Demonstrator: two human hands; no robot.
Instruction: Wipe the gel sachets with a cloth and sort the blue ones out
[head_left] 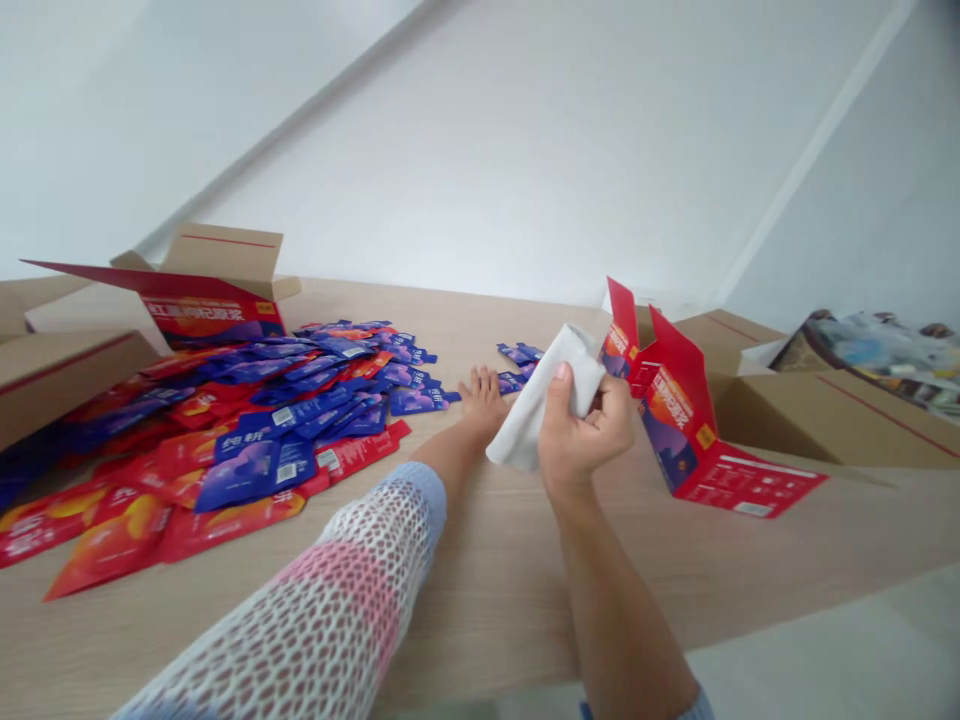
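Observation:
My right hand [581, 430] grips a folded white cloth [541, 405] above the table, thumb on its near face and fingers curled behind it. Farther forward and to the left, my left hand [482, 400] lies palm down on the wooden table [480, 600] with its fingers spread, holding nothing. Beside it on the left is a large pile of blue and red sachets [300, 400]. A few blue sachets [517, 353] lie to its right, partly hidden behind the cloth.
Open red and brown cartons stand on the left [210, 310] and on the right [694, 430], flaps spread outward. A container of plastic-wrapped items [885, 350] is at the far right. A white wall [480, 150] rises behind the table.

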